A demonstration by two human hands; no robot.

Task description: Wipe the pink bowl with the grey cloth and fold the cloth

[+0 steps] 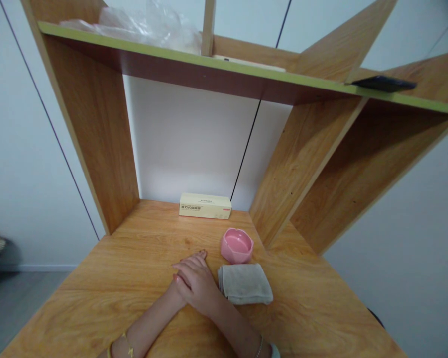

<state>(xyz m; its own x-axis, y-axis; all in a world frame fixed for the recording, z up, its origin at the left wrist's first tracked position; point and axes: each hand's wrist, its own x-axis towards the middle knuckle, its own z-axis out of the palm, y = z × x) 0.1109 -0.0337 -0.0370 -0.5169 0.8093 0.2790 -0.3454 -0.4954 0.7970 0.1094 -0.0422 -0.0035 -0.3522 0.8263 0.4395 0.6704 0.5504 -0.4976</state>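
My two hands rest stacked on the wooden desk (108,278). My right hand (199,288) lies flat on top of my left hand (194,257), whose fingertips stick out beyond it. Both have their fingers stretched out and hold nothing. A folded grey cloth (245,283) lies just right of my hands, almost touching the right one. A small pink bowl (236,244) stands just behind the cloth. A thin gold bracelet is on my left wrist and a bracelet on my right.
A long cream box (205,205) lies at the back of the desk against the white wall. A green-edged shelf (209,63) overhead carries crumpled clear plastic (149,25) and a dark flat object (384,83). Wooden side panels flank the desk.
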